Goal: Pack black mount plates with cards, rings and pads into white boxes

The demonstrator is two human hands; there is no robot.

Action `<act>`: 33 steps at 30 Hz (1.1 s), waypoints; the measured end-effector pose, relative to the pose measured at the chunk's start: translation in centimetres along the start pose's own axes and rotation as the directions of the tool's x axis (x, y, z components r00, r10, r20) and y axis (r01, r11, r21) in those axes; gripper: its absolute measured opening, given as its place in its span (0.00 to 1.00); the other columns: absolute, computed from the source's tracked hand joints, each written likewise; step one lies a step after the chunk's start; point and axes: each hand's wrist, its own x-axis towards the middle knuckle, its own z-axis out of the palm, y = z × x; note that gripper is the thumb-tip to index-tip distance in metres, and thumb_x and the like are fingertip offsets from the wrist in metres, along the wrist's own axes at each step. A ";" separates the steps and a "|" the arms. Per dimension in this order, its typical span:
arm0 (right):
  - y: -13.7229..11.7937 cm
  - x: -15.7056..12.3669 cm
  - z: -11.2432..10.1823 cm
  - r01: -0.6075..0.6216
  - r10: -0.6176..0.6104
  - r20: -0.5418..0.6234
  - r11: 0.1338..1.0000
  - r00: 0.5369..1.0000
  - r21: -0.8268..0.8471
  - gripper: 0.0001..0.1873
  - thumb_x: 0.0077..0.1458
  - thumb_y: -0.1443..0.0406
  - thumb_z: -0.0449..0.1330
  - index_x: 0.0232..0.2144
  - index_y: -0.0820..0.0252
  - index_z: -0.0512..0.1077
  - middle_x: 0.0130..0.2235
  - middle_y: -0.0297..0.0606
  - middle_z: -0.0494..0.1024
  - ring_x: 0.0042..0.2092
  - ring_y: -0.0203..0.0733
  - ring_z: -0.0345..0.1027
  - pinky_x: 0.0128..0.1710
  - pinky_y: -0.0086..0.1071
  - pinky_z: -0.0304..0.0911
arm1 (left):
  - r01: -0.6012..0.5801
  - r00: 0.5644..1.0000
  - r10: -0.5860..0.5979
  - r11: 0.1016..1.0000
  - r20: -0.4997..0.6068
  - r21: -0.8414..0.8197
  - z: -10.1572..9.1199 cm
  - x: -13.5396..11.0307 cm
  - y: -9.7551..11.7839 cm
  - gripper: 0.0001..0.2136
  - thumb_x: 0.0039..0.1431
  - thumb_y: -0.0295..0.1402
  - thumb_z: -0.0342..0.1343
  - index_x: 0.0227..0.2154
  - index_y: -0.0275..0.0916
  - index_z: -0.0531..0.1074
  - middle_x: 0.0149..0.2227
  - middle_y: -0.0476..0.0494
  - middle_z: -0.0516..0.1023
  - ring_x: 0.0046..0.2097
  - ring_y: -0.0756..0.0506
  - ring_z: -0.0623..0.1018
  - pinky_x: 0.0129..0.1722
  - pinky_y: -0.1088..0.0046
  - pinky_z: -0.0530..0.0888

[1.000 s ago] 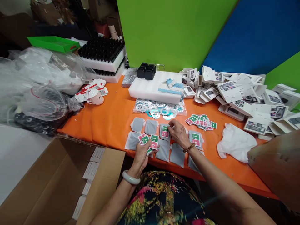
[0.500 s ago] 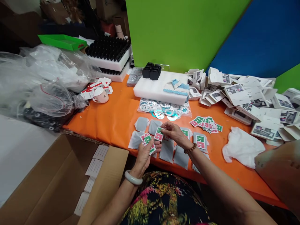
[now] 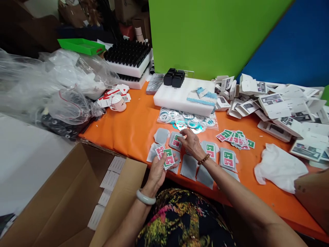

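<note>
My left hand (image 3: pixel 157 171) is closed around a fan of packets (image 3: pixel 166 158), green and pink, thumb on top and fingers curled beneath, held just above the near edge of the orange table (image 3: pixel 128 130). My right hand (image 3: pixel 192 144) lies nearly flat with loose fingers. It no longer pinches the single packet (image 3: pixel 177 141) it held up beside the fan half a second ago. That one now lies on a grey pouch (image 3: pixel 171 137), with my fingertips resting at its right edge (touching it, not gripping it, as far as I can see).

So one more pouch carries a packet, like the two pouches (image 3: pixel 210 150) to the right of my wrist. The bare pouch (image 3: pixel 161 135) just left of it has none, nor do the ones nearer me (image 3: pixel 189 166).

Farther out, a loose pile of packets (image 3: pixel 235 139) sits to the right and a bag of shiny rings (image 3: pixel 187 120) lies beyond my fingers. An open cardboard box (image 3: pixel 77 192) stands near left.
</note>
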 end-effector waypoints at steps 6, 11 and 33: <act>-2.5 -2.1 -0.2 -0.148 -0.010 0.469 0.942 0.883 0.300 0.10 0.49 0.58 0.62 0.27 0.58 0.69 0.26 0.32 0.71 0.27 0.36 0.62 0.27 0.30 0.57 | -0.019 1.000 0.019 1.000 0.008 -0.003 0.3 0.5 0.1 0.21 0.43 0.40 0.68 0.37 0.34 0.71 0.34 0.42 0.80 0.40 0.41 0.80 0.36 0.66 0.80; -2.1 -1.2 0.7 -0.299 0.048 0.469 0.826 0.882 0.477 0.12 0.45 0.58 0.63 0.24 0.58 0.65 0.21 0.28 0.66 0.22 0.31 0.57 0.22 0.27 0.53 | -0.017 1.000 0.016 1.000 -0.014 -0.019 0.1 0.3 0.2 0.21 0.44 0.41 0.67 0.39 0.34 0.70 0.34 0.41 0.80 0.40 0.40 0.80 0.37 0.65 0.79; -3.8 1.2 3.8 0.125 -0.132 0.171 0.991 0.976 0.047 0.06 0.50 0.63 0.58 0.31 0.59 0.67 0.31 0.37 0.71 0.33 0.40 0.64 0.34 0.34 0.57 | -0.027 0.998 0.024 0.998 -0.060 -0.049 -3.0 -1.3 0.4 0.20 0.47 0.37 0.66 0.40 0.32 0.70 0.34 0.38 0.80 0.37 0.41 0.81 0.36 0.65 0.79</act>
